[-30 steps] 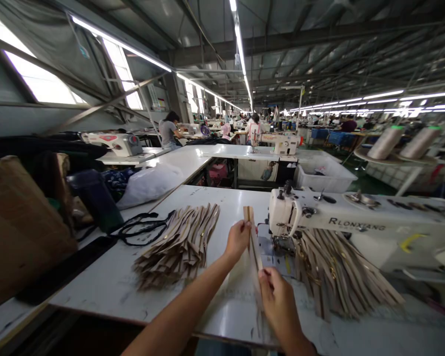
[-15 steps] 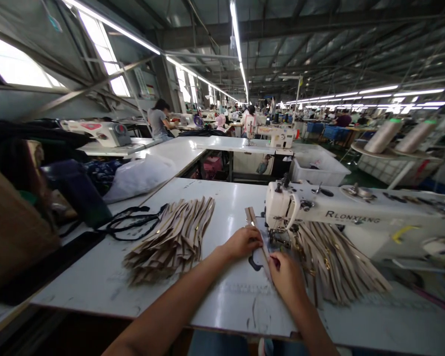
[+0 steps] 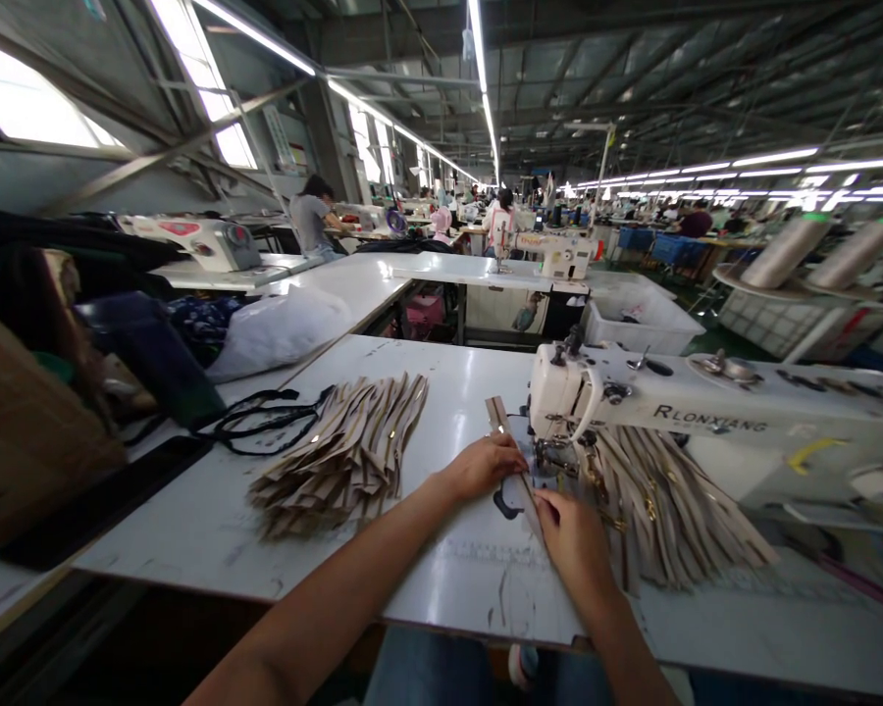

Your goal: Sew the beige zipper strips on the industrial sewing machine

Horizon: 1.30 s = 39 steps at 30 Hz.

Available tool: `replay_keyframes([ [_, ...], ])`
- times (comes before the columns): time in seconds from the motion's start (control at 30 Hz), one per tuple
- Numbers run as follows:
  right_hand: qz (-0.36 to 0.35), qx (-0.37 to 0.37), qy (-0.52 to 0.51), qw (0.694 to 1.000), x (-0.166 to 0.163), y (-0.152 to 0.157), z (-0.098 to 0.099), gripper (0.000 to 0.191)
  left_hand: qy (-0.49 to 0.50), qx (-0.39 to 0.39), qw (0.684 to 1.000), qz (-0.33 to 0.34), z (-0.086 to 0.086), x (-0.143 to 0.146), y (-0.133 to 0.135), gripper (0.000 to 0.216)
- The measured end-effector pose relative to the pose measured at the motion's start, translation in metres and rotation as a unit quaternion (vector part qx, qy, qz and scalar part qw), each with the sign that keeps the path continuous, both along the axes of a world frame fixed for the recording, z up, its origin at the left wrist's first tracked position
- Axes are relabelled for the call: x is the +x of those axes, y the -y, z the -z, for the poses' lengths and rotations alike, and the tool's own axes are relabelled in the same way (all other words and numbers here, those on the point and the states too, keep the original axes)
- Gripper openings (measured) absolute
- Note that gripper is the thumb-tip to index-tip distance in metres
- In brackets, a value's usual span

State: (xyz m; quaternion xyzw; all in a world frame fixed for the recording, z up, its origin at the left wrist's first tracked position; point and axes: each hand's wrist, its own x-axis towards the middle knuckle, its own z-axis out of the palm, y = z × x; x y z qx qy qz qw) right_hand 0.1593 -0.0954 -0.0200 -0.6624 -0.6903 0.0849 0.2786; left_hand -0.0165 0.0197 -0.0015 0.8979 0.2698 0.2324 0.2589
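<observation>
A beige zipper (image 3: 497, 416) lies slantwise on the table just left of the sewing machine's needle area. My left hand (image 3: 487, 465) is closed on its middle, fingers bent over the tape. Nearer to me, my right hand (image 3: 568, 528) pinches the same zipper by its edge, beside the presser foot (image 3: 551, 457). The white sewing machine (image 3: 633, 392) stands to the right of both hands. A pile of beige zippers (image 3: 349, 446) with gold pulls lies to the left. Under the machine's arm, more zippers (image 3: 654, 510) are fanned out.
Black cords (image 3: 261, 422) and a white plastic bag (image 3: 286, 328) lie at the left, near a dark bottle (image 3: 151, 353). Thread cones (image 3: 787, 250) stand at the right. A white bin (image 3: 640, 324) sits behind the machine. A co-worker (image 3: 313, 216) sits farther back.
The view has tilted down slightly, so things sit a little higher in it. Both hands keep their hold on the zipper, with only slight finger movement.
</observation>
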Motion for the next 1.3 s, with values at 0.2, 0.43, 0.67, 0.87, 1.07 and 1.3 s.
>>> replay_keyframes([
  [0.2,-0.014,-0.014,0.091,0.996,0.005,0.015,-0.004,0.034,-0.007,0.023,1.000,0.006,-0.001,-0.002,0.001,0.020],
  [0.43,-0.076,-0.041,0.126,0.988,0.011,0.005,-0.015,0.033,-0.034,0.077,0.996,-0.020,0.004,-0.001,0.000,0.020],
  [0.67,-0.086,-0.039,0.153,0.984,0.008,-0.020,-0.016,0.031,-0.064,0.116,0.989,-0.068,0.010,0.011,-0.022,0.020],
  [0.87,-0.017,0.000,0.156,0.988,0.002,-0.016,0.000,0.032,-0.062,0.119,0.991,-0.026,0.010,0.030,-0.041,0.015],
  [1.07,-0.007,0.025,0.145,0.989,0.001,-0.017,0.003,0.031,-0.041,0.117,0.992,-0.015,0.015,0.031,-0.045,0.017],
  [1.3,0.000,-0.002,0.146,0.989,0.001,-0.021,0.002,0.032,-0.037,0.119,0.992,-0.016,0.018,0.030,-0.050,0.018],
])
